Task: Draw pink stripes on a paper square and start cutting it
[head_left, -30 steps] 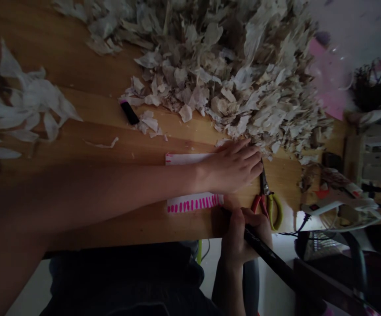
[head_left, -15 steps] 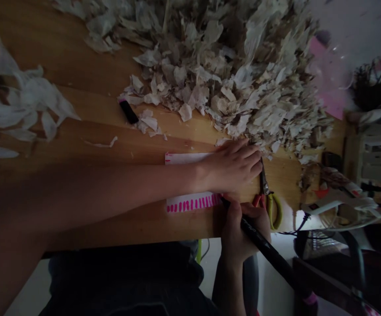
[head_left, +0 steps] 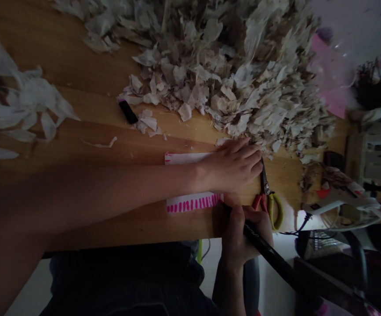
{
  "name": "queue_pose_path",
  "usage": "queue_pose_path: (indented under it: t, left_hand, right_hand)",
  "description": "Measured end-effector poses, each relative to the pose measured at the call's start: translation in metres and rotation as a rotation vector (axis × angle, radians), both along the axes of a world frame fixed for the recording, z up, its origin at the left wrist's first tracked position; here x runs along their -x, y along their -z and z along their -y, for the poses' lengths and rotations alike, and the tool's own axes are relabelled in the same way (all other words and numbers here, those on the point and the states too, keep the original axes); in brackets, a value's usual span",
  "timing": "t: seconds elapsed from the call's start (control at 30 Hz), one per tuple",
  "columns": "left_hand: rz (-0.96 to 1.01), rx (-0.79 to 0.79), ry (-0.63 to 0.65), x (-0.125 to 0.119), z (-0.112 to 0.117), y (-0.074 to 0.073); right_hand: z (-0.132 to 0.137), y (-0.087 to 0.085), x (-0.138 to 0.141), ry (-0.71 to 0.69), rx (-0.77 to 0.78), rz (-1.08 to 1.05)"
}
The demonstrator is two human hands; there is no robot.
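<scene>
My left hand (head_left: 234, 164) lies flat, fingers stretched out, across the right part of a white strip of paper (head_left: 186, 158); the forearm covers the strip's middle. Pink strokes (head_left: 193, 203) line the strip's near edge, with a few more small marks at its far left corner. My right hand (head_left: 246, 237) is closed round a thick black marker (head_left: 272, 256) at the table's near edge. The marker's tip is beside the paper's near right corner; whether it touches cannot be made out. Scissors (head_left: 266, 186) with red and yellow handles lie just right of my left hand.
A big heap of pale, dry, petal-like flakes (head_left: 210, 66) covers the far side of the wooden table (head_left: 85, 83). More white pieces (head_left: 28, 105) lie at left. A black marker cap (head_left: 128, 112) rests near the heap. A white power strip (head_left: 335, 202) and cables are at right.
My right hand and the marker have shifted slightly right and toward me, the tip drawing off the paper's edge. My left hand stays where it was.
</scene>
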State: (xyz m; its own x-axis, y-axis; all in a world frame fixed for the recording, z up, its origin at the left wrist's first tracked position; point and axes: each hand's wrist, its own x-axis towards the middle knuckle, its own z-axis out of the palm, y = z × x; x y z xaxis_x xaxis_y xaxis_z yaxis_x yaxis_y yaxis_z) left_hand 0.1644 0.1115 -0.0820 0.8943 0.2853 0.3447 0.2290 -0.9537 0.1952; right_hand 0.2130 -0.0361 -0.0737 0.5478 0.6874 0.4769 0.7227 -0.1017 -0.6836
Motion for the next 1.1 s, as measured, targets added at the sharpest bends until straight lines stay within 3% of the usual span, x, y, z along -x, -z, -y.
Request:
queue_pose_path:
  t: [0.27,1.1]
  left_hand:
    - [0.012,-0.048,0.014,-0.0013,-0.0025,0.0017]
    - [-0.070,0.041,0.042,-0.0007,-0.0024,-0.0023]
  right_hand:
    - [0.0034,0.0029,-0.0031,0.011,-0.017,0.018]
    - [0.0025,0.0048,-0.0106,0.061,0.004,0.082]
